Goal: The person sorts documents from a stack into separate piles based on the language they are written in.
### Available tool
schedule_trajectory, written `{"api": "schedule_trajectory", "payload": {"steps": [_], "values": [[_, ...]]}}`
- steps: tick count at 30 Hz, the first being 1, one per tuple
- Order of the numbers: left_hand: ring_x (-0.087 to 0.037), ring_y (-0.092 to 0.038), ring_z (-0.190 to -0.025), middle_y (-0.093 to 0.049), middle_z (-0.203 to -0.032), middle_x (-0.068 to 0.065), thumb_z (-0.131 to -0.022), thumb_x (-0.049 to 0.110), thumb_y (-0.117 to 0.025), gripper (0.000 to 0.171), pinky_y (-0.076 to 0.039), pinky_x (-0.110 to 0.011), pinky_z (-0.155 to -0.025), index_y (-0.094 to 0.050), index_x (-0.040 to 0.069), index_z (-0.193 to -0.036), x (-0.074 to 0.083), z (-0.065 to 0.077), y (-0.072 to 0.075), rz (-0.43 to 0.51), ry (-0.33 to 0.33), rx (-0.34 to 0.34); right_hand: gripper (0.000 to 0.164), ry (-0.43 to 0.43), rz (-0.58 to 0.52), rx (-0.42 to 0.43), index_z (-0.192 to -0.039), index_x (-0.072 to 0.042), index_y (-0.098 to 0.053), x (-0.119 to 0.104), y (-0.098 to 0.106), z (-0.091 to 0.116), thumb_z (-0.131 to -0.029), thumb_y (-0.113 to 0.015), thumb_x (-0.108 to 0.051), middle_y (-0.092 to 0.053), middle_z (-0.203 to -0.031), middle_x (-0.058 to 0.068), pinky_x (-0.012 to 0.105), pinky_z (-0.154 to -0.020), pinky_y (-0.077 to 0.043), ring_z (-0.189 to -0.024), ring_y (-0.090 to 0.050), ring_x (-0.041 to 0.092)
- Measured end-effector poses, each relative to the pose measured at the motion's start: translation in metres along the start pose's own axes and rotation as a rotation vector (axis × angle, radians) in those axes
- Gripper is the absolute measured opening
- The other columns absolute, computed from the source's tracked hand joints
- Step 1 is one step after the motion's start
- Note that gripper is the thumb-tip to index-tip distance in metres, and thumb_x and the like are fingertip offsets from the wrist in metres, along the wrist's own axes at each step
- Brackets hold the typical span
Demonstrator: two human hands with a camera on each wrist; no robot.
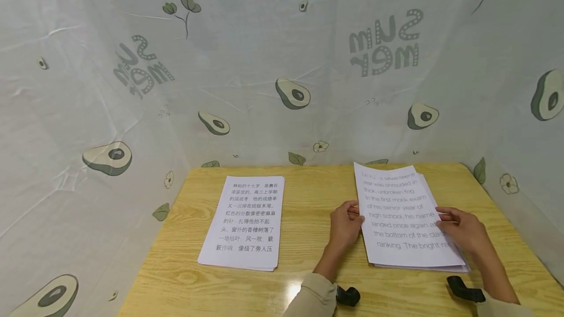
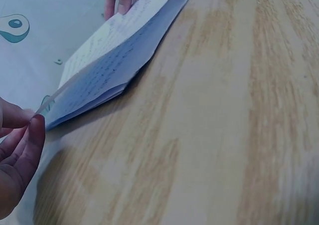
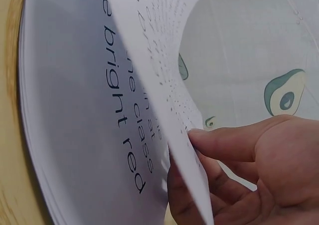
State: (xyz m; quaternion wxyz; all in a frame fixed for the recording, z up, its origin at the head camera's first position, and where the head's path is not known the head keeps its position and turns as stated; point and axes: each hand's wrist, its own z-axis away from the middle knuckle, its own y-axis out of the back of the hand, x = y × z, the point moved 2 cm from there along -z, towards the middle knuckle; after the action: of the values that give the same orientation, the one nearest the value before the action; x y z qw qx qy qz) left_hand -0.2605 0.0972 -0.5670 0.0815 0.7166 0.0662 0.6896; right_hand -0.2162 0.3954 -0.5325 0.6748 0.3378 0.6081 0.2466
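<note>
Both hands pinch a white sheet of paper (image 1: 396, 214) printed with large English text, one at each side edge. My left hand (image 1: 346, 224) grips its left edge between thumb and fingers, seen close up in the left wrist view (image 2: 20, 140). On the opposite edge my right hand (image 1: 464, 231) has its thumb on the printed face and fingers behind, as the right wrist view shows. Beneath the raised sheet lies a stack of paper (image 3: 75, 115) whose top page carries similar English words; in the head view the sheet mostly hides it.
A second stack of paper (image 1: 246, 224), printed with Chinese text, lies to the left on the wooden table (image 1: 304, 194). A pale curtain (image 1: 246, 62) with avocado prints encloses the table at the back and sides. Black curved pieces (image 1: 348, 296) sit at both wrists.
</note>
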Motion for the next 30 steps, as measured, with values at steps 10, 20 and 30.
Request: {"api": "schedule_trajectory", "payload": {"steps": [10,20,30], "values": [[0.000,-0.068,-0.079,-0.075,-0.094,-0.002,-0.088,-0.007,-0.079,0.039,-0.056,-0.015,-0.068,-0.076,0.003,-0.125,-0.006,0.001,-0.005,-0.021,-0.013,-0.006,0.046,0.011,0.016,0.034,-0.141,0.014,-0.059,-0.001,0.000,0.001,-0.103,-0.066,-0.010,-0.068,-0.121,0.036,0.020,-0.064,-0.041,-0.089,-0.063,0.013],[0.000,-0.069,-0.080,-0.075,-0.095,-0.002,-0.088,-0.006,-0.080,0.037,-0.057,-0.015,-0.070,-0.076,0.003,-0.124,-0.004,0.001,-0.008,0.001,-0.012,-0.005,0.043,0.019,0.034,0.067,-0.140,0.014,-0.059,0.000,-0.001,0.003,-0.102,-0.064,-0.006,-0.068,-0.121,0.037,0.020,-0.063,-0.042,-0.094,-0.070,0.033],[0.001,-0.067,-0.077,-0.074,-0.093,-0.001,-0.089,-0.006,-0.079,0.038,-0.055,-0.014,-0.064,-0.076,0.003,-0.125,0.003,0.005,-0.012,-0.024,0.002,-0.006,0.044,-0.013,0.046,0.074,-0.139,0.014,-0.060,0.007,0.001,0.001,-0.102,-0.065,-0.008,-0.069,-0.119,0.036,0.023,-0.062,-0.042,-0.087,-0.067,0.024]]}}
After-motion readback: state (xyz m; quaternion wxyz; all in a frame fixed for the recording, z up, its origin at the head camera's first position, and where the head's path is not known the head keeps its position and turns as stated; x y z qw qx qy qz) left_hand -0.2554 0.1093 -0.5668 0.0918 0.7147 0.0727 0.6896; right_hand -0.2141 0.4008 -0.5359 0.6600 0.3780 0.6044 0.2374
